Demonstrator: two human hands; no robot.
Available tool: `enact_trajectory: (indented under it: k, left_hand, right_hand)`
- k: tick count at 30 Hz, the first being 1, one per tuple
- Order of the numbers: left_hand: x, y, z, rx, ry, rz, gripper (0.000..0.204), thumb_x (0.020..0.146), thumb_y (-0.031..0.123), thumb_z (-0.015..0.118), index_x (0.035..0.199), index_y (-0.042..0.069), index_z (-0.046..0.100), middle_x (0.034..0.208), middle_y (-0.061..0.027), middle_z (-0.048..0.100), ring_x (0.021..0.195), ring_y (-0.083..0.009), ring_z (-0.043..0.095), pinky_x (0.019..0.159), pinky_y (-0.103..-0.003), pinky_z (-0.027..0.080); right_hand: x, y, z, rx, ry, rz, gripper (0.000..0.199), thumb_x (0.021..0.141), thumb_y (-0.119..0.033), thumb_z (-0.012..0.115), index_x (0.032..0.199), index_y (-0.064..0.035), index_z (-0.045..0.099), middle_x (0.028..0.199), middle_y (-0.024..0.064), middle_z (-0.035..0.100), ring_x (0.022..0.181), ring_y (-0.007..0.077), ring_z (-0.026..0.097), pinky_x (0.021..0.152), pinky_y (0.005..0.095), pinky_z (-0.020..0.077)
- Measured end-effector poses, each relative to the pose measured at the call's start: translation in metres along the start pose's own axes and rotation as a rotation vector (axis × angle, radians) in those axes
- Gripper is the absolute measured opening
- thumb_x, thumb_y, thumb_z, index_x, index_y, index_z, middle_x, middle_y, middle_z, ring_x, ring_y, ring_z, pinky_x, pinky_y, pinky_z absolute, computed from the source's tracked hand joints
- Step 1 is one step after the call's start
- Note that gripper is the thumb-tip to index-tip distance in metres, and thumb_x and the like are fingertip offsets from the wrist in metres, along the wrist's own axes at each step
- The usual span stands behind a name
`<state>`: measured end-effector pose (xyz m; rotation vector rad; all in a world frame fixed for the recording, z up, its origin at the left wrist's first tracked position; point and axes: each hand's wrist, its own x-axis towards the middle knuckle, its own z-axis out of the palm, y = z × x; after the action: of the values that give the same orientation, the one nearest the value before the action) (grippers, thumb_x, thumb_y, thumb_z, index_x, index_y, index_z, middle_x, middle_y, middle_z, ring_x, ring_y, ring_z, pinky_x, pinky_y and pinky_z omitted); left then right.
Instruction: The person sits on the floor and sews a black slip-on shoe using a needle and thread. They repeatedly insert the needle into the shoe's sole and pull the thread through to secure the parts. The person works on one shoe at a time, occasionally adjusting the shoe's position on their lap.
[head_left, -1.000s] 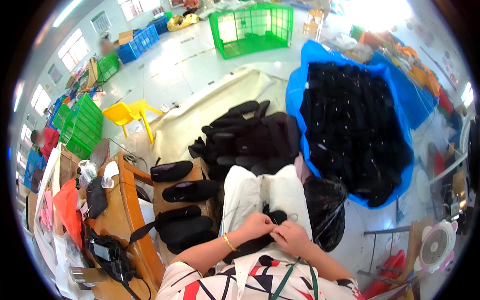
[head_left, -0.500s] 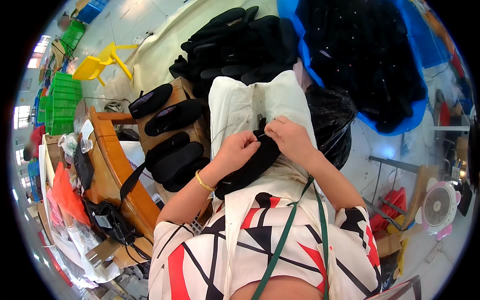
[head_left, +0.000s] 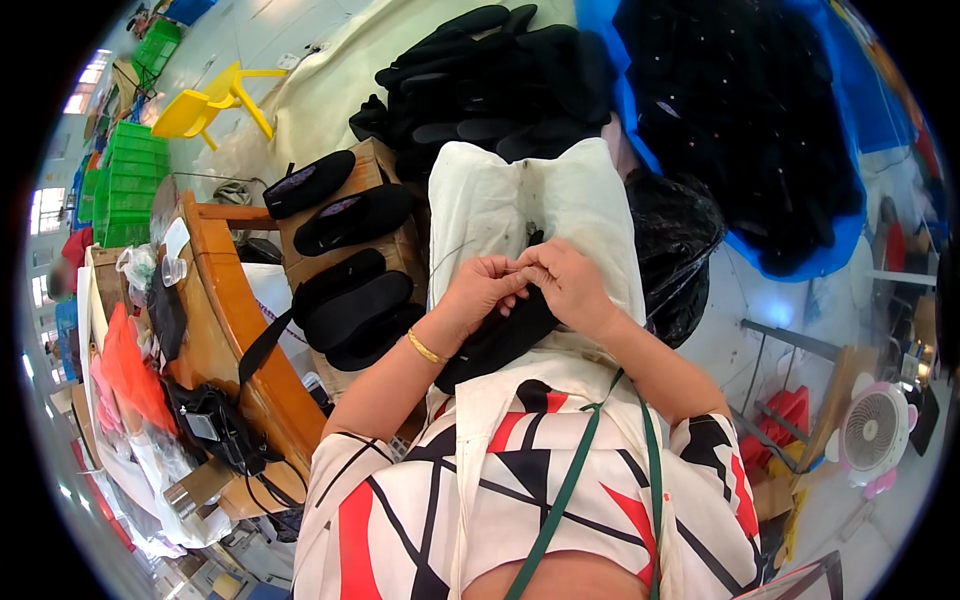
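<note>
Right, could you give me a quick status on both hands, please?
Left hand and right hand pinched together on black shoe piece. It lies on cream cloth. Nothing in the way.

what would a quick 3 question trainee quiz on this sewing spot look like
1. True or false: both hands meet over the black shoe piece on the pale cloth.
2. Which wrist wears the gold bracelet? A) left B) right C) neither
3. Fill in: the finished black soles lie on a ___ box to the person's left.

Key
1. True: the left hand and right hand touch at their fingertips above it.
2. A
3. cardboard; the cardboard box stands beside the wooden table.
</note>
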<state>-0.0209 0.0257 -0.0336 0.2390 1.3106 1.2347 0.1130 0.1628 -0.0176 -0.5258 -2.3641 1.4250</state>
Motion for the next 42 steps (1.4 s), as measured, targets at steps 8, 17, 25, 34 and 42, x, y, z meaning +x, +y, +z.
enact_trajectory:
  k: [8, 17, 25, 34, 42]
  left_hand:
    - [-0.013, 0.009, 0.008, 0.067, 0.077, 0.057, 0.015, 0.097, 0.021, 0.067, 0.097, 0.006, 0.067, 0.076, 0.0000, 0.066, 0.057, -0.0041, 0.054, 0.051, -0.019, 0.045]
    - [-0.022, 0.010, 0.008, 0.294, 0.066, 0.110, 0.012, 0.102, 0.019, 0.058, 0.100, 0.007, 0.060, 0.080, 0.0028, 0.060, 0.062, -0.0058, 0.054, 0.055, -0.021, 0.045]
    - [-0.027, 0.022, 0.035, 1.146, 0.296, 0.718, 0.010, 0.089, 0.015, 0.068, 0.092, 0.005, 0.068, 0.080, -0.0102, 0.068, 0.069, -0.0257, 0.065, 0.062, -0.035, 0.052]
    - [-0.006, 0.028, 0.027, 1.320, 0.221, 0.738, 0.012, 0.087, 0.021, 0.068, 0.080, 0.011, 0.069, 0.073, -0.0094, 0.068, 0.071, -0.0302, 0.067, 0.061, -0.041, 0.051]
    - [0.000, 0.023, 0.035, 1.377, 0.245, 0.867, 0.008, 0.078, 0.014, 0.070, 0.073, 0.010, 0.067, 0.081, -0.0060, 0.060, 0.082, -0.0264, 0.061, 0.065, -0.038, 0.052]
  right_hand:
    - [0.008, 0.004, -0.038, 0.856, -0.001, 0.503, 0.013, 0.100, -0.020, 0.060, 0.102, -0.0068, 0.063, 0.079, 0.0040, 0.062, 0.067, 0.0145, 0.062, 0.058, 0.0292, 0.0500]
    - [-0.020, 0.106, -0.156, 1.413, 0.798, 0.486, 0.009, 0.101, -0.016, 0.058, 0.102, -0.0073, 0.060, 0.073, -0.0021, 0.053, 0.064, 0.0103, 0.051, 0.059, 0.0248, 0.0476]
    - [-0.039, 0.105, -0.159, 1.393, 0.835, 0.482, 0.010, 0.102, -0.016, 0.057, 0.104, -0.0069, 0.061, 0.073, -0.0018, 0.053, 0.062, 0.0099, 0.049, 0.058, 0.0248, 0.0444]
    - [-0.023, 0.029, -0.178, 1.102, 0.636, 0.235, 0.012, 0.102, -0.014, 0.057, 0.107, -0.0041, 0.062, 0.073, 0.0008, 0.053, 0.062, 0.0095, 0.047, 0.056, 0.0236, 0.0402]
    - [-0.004, -0.002, -0.213, 0.946, 0.737, 0.170, 0.007, 0.097, -0.005, 0.056, 0.099, 0.0004, 0.059, 0.065, -0.0020, 0.039, 0.056, 0.0073, 0.037, 0.050, 0.0243, 0.0298]
